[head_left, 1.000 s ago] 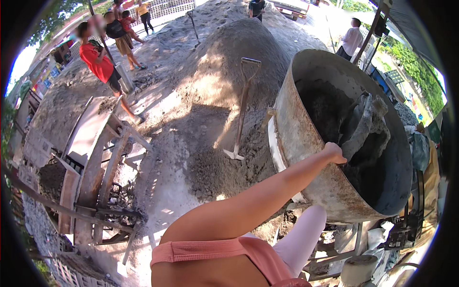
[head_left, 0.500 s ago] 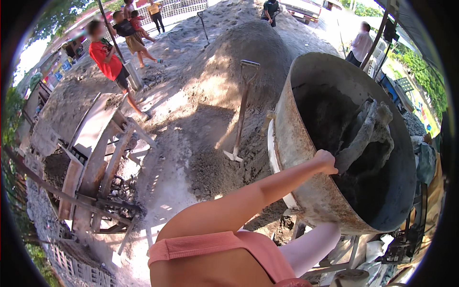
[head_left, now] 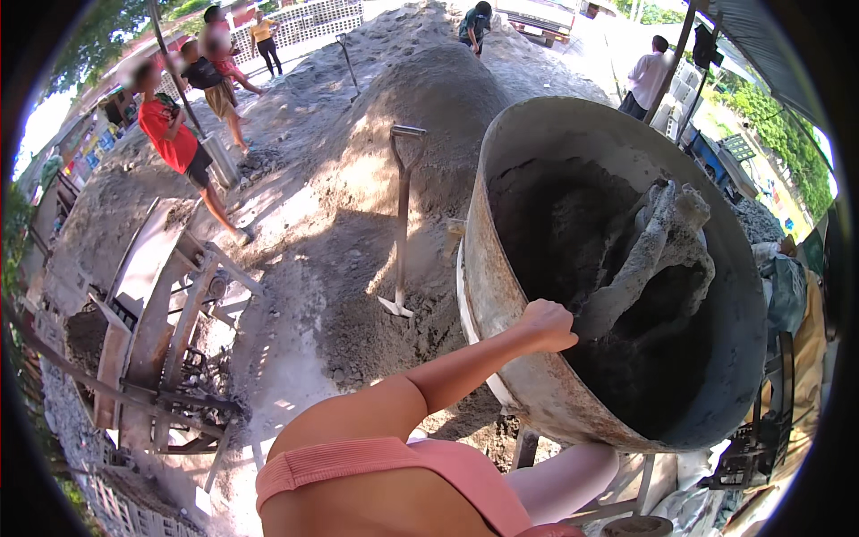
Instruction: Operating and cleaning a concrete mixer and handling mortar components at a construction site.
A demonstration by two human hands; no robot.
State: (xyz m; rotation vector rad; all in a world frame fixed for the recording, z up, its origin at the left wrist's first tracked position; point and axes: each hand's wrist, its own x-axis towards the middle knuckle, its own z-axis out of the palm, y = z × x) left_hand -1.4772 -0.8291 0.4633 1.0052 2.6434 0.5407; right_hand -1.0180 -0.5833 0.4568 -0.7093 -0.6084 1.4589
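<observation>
A large round concrete mixer drum [head_left: 490, 234], grey and rust-stained, leans with its wide mouth facing up and to the right. Dark grey mix [head_left: 573, 201] coats its inside, and a mortar-caked mixing blade [head_left: 658, 228] sticks up in the middle. My left arm reaches across from the lower left. At its end my left hand [head_left: 548, 325] is closed over the drum's near-left rim. My right hand is out of view. Just below the drum shows my pale-clothed leg [head_left: 568, 483].
A shovel [head_left: 403, 215] stands upright left of the drum, before a big sand heap [head_left: 429, 98]. A wooden stand [head_left: 179, 313] occupies the left. Several people are behind, one in a red shirt [head_left: 165, 130]. A parked truck [head_left: 541, 18] and sacks [head_left: 787, 295] lie beyond.
The whole view has swung to the right, so the drum, shovel and people sit farther left. My left hand stays closed at the rim.
</observation>
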